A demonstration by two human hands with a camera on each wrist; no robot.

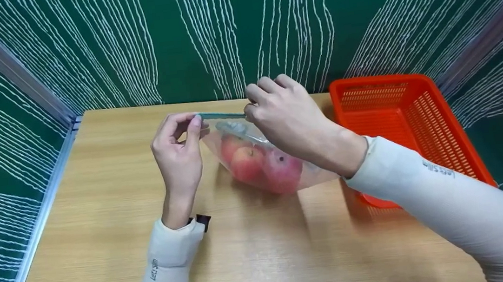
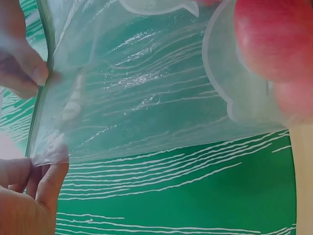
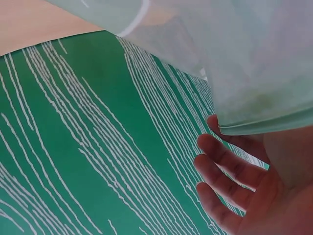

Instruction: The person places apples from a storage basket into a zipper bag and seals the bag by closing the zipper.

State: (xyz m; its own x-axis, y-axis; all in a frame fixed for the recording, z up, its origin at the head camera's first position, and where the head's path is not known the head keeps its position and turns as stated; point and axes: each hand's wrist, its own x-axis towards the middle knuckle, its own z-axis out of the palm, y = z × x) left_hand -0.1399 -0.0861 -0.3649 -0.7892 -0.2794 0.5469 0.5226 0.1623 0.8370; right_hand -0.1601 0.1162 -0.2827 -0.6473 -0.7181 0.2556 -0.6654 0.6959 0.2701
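A clear zip bag [image 1: 318, 178] with a green-blue top strip is held up above the table, with several red apples [image 1: 249, 163] inside. At the strip's left end, my left hand [image 1: 179, 153] pinches the corner between thumb and fingers; the same hand [image 2: 29, 198] shows at the lower left of the left wrist view. Further right along the strip, my right hand [image 1: 288, 116] pinches the edge, its back hiding the bag's right part in the head view. From the right wrist, several fingers of this hand [image 3: 239, 181] are loosely curled beside the bag's edge.
An orange-red plastic basket [image 1: 464, 137] with slotted sides stands at the table's right, partly behind my right forearm. The wooden table [image 1: 113, 207] ends at green walls [image 1: 166, 42] with wavy white lines, at the back and both sides.
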